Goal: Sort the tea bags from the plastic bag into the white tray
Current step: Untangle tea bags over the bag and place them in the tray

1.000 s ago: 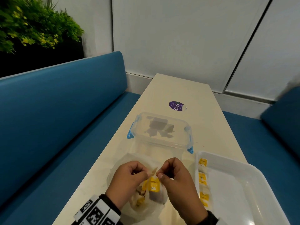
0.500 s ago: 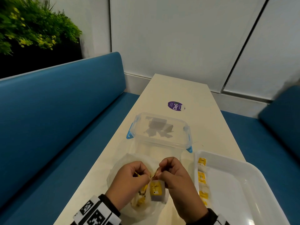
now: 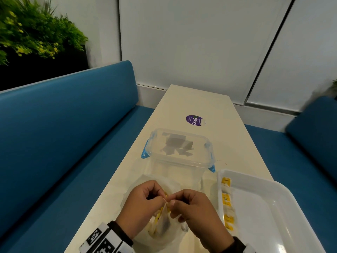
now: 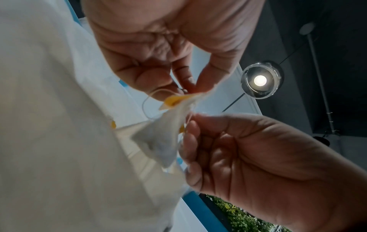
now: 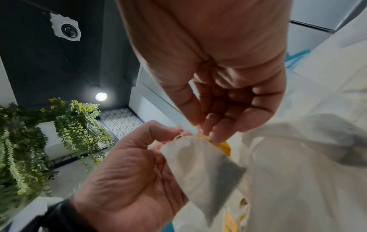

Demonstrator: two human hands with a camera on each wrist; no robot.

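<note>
Over plastic bag (image 3: 164,232) | hands closer now | tea bag (image 3: 165,217) turned edge-on

We see one tea bag (image 3: 162,219) hanging just above the plastic bag (image 3: 164,232), a pale paper pouch with dark tea settled in its lower corner and a yellow tag (image 4: 174,100) bunched at its top with a loop of thin string. The plastic bag lies crumpled and translucent just left of the white tray (image 3: 284,196), with more yellow-tagged bags (image 3: 156,217) dimly showing inside. The white tray is a shallow rectangular dish; along its left wall, three tea bags (image 3: 226,201) with yellow tags lie flat in a row.
</note>
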